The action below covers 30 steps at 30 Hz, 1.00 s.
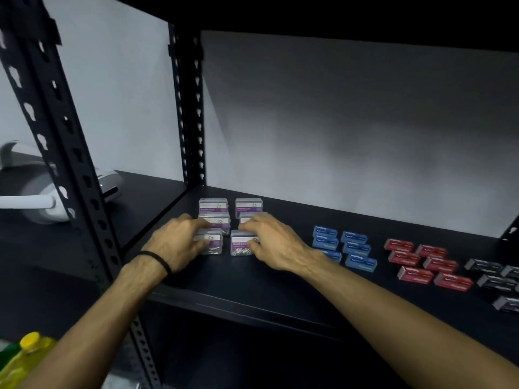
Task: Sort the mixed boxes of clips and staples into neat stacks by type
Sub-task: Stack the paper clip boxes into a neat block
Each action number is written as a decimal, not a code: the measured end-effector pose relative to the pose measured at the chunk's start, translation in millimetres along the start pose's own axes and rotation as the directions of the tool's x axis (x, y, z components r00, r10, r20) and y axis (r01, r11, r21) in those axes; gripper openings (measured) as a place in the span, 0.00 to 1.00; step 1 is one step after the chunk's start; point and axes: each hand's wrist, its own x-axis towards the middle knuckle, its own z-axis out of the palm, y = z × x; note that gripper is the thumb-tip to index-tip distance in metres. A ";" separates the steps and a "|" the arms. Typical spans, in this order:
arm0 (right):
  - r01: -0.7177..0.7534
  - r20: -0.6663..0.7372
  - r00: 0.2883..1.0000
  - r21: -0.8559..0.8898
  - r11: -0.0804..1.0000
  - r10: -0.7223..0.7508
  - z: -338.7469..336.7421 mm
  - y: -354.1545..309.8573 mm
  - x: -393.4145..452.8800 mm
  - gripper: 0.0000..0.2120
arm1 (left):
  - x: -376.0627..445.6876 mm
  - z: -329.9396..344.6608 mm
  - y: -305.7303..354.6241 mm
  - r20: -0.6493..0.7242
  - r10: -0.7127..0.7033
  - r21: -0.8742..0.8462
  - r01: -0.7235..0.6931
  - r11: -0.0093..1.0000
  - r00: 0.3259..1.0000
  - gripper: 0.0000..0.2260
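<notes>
Both hands down on the purple paper clip boxes [222, 223] at the left end of the black shelf [252, 279], laid out two columns by three rows. Left hand [179, 240] curled over the front-left clear box [209, 244], fingertips pressing its top and near side. Right hand [276, 242] curled the same way on the front-right box [243, 245], fingers bunched at its right edge. Both boxes directly under the fingers, long axes running left to right, narrow gap between the two. Looks like squaring up the front row, so a nudge inward is probably the call.

Clear hard plastic, shiny metal clips visible inside, likely slick. Further right: blue staple boxes [344, 247], red ones [421, 262], dark grey ones [494, 279], all matte cardboard, flat bricks, already grouped but not stacked.
</notes>
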 end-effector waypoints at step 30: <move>-0.112 -0.049 0.992 0.141 0.984 0.120 1.8 12.3 -28.0 0.20 | 21.9 24.1 8.9 0.030 0.203 -0.199 -0.193 0.961 0.979 0.19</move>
